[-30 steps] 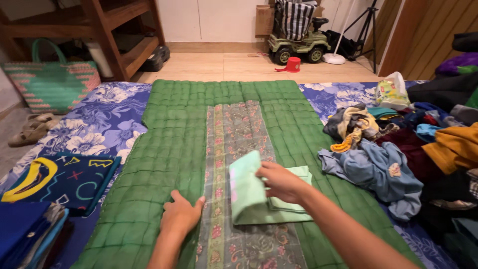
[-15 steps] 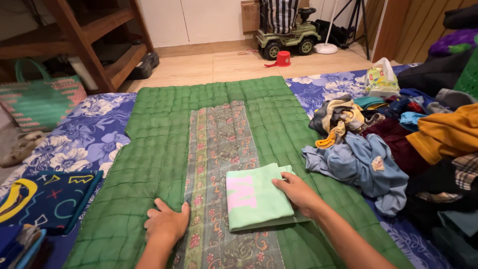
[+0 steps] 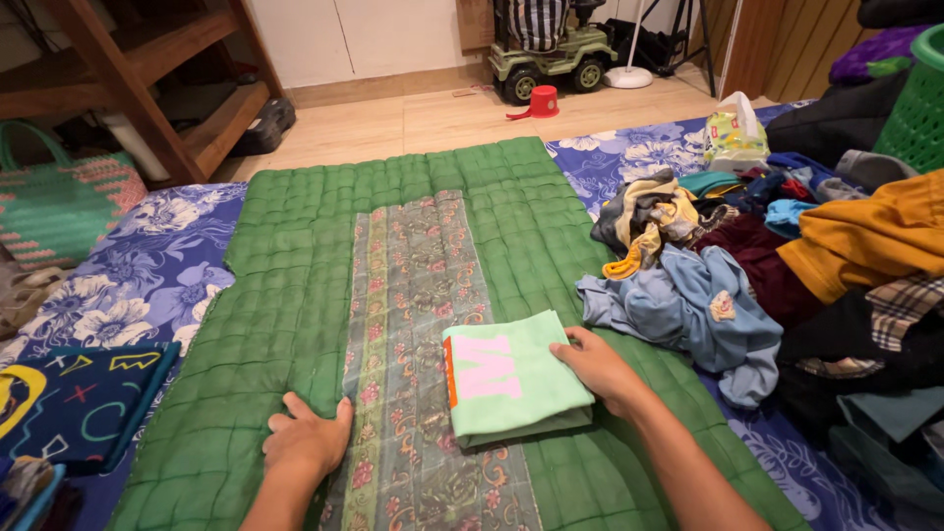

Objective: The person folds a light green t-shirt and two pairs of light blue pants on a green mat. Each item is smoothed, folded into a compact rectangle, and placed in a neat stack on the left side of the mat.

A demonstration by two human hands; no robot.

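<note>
Since the earlier frame, the folded mint-green garment (image 3: 513,378) has been flattened on the green quilted mat (image 3: 295,295). Right hand (image 3: 597,366) is pressed flat on its right edge; left hand (image 3: 305,440) is spread open on the mat, well apart. Soft, light cloth is judged best lifted by supporting the folded edges.

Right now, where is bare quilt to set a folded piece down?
The far half of the green quilt is bare, from the folded mint shirt to the wooden floor. Its left strip beyond the left hand is also bare. The clothes pile crowds the right edge.

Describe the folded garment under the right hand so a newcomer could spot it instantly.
On the green quilt, beside its patterned centre strip, lies a folded mint-green garment, with the right hand on its right edge. Unlike the loose clothes pile beside it, it is neatly squared, with pink print on top.
</note>
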